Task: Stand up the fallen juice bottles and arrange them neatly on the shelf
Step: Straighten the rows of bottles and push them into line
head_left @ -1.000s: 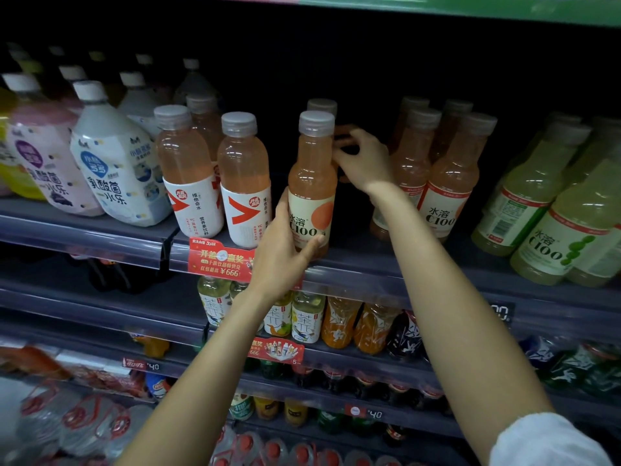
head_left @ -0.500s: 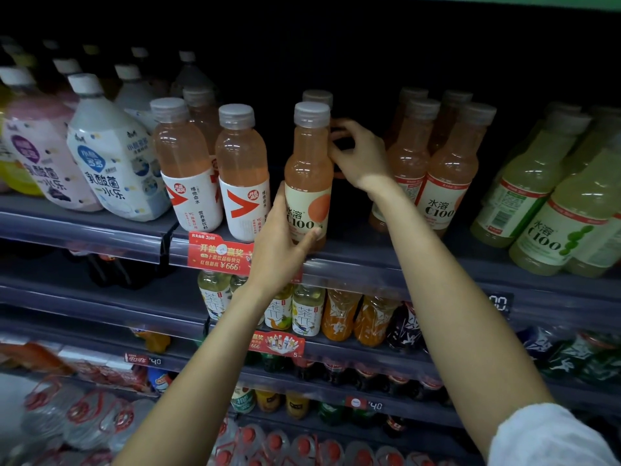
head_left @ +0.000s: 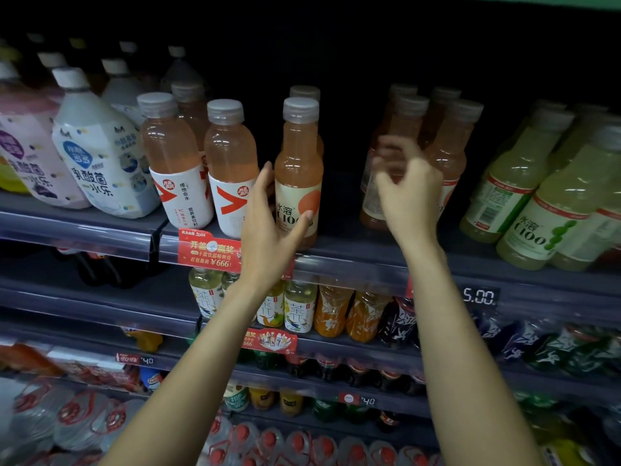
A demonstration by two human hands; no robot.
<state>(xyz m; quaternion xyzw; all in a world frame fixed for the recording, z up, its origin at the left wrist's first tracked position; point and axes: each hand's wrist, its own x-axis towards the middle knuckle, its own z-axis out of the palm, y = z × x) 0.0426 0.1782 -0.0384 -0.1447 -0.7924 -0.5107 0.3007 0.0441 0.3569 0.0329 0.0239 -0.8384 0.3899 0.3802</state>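
An orange C100 juice bottle point(head_left: 299, 156) stands upright at the front of the top shelf point(head_left: 353, 267). My left hand point(head_left: 268, 227) grips its lower part, thumb on the label and fingers round the left side. A second orange bottle point(head_left: 304, 91) stands right behind it, mostly hidden. To the right stands a cluster of several orange C100 bottles point(head_left: 450, 146), all upright. My right hand point(head_left: 406, 193) hovers in front of the leftmost of them, blurred by motion, fingers loosely curled and holding nothing.
Two red-and-white labelled bottles point(head_left: 232, 163) stand close to the left of the held bottle, with white milky drink bottles point(head_left: 97, 156) beyond. Green C100 bottles point(head_left: 537, 203) fill the right end. Tea bottles point(head_left: 299, 311) line the lower shelf; a price tag point(head_left: 479, 296) reads 5.00.
My right hand has left the spot behind the upright bottle and swung right toward the cluster of orange bottles. My left hand stays on the front bottle.
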